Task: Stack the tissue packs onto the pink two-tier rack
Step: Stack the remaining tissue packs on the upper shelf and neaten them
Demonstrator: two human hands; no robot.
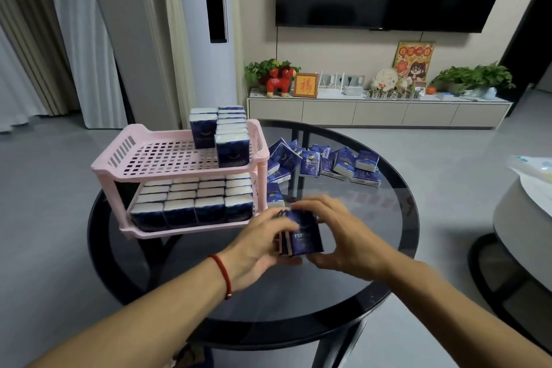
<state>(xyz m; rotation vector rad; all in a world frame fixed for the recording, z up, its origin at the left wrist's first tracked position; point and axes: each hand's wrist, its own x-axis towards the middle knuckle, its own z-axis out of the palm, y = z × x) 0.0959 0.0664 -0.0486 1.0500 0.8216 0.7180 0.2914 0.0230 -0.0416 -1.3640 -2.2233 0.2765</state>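
Observation:
The pink two-tier rack (119, 158) stands on the left of a round glass table (373, 263). Its lower tier is packed with upright dark blue tissue packs (191, 203). On the upper tier, several packs (224, 134) stand along the right side. A loose heap of packs (334, 163) lies on the table behind and right of the rack. My left hand (257, 245) and my right hand (343, 236) together press a small bundle of packs (304, 234) upright, just above the table in front of the rack's right corner.
A grey round seat (525, 218) with a white bag on it stands at the right. Beyond the table are a low TV cabinet (376, 113) with plants and ornaments, a wall television, a tall white air conditioner (209, 39) and curtains at the left.

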